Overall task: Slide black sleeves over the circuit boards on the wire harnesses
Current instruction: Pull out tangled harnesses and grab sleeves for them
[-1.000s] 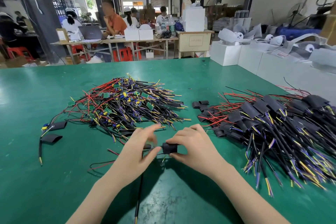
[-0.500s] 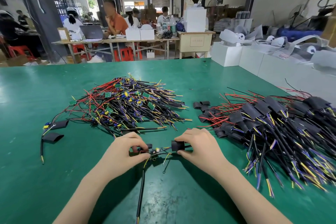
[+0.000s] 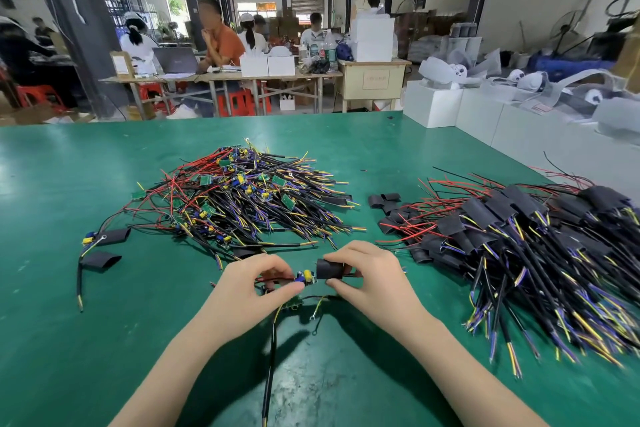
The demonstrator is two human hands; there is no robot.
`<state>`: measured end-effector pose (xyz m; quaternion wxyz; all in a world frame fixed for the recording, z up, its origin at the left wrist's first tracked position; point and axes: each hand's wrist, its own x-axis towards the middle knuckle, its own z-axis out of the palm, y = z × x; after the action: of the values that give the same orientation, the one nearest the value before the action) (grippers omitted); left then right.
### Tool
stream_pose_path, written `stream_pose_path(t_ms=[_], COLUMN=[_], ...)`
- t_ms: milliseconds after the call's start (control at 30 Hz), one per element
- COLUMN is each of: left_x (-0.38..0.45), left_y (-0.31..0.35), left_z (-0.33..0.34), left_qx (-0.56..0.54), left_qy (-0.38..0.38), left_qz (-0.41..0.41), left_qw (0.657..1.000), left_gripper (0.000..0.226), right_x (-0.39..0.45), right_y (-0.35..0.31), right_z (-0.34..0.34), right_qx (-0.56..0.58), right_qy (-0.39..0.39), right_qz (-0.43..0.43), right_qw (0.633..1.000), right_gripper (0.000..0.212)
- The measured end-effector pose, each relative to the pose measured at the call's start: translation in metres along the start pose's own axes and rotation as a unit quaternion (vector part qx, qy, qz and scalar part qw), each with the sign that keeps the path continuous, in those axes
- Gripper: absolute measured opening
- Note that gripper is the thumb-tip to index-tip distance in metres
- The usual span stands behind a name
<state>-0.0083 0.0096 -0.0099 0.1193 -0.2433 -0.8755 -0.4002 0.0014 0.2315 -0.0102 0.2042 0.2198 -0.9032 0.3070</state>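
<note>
since a second ago the left hand (image 3: pixel 256 282) has closed its fingers to pinch the circuit board (image 3: pixel 304 277) above the green surface (image 3: pixel 69 340), while the right hand (image 3: pixel 367 274) pinches the black sleeve (image 3: pixel 329 269) just beside it, so sliding on looks imminent.

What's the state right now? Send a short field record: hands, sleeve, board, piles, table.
left hand: pinches the circuit board end of one harness
right hand: holds a black sleeve just right of the board
sleeve position: beside the board, not yet over it
harness cable: runs from the hands toward the camera
unsleeved pile: beyond the left hand, bare green boards showing
sleeved pile: right of the hands
loose sleeves: between the piles
table: green mat
</note>
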Motion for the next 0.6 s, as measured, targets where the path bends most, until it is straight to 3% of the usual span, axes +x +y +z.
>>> stream_pose_path(t_ms=[167,367,600], left_x=[-0.0001,-0.0005,0.0007], left_y=[0.0051,0.0065,0.0086], left_z=[0.0046,-0.0021,-0.0034], left_qx=[-0.030,-0.029,-0.033], left_qy=[0.013,0.042,0.031], left_qz=[0.004,0.042,0.066], left_qw=[0.999,0.998,0.997], left_gripper=[0.014,0.020,0.026], right_x=[-0.0003,0.0010,0.0012], right_y=[-0.0030,-0.0030,-0.0031], right_z=[-0.0007,-0.0028,-0.0016], right_qx=[-0.037,0.069,0.061], right_qy=[0.000,-0.023,-0.018], right_qz=[-0.039,-0.014,0.027], right_qw=[0.999,0.997,0.998], right_gripper=[0.026,0.032,0.032])
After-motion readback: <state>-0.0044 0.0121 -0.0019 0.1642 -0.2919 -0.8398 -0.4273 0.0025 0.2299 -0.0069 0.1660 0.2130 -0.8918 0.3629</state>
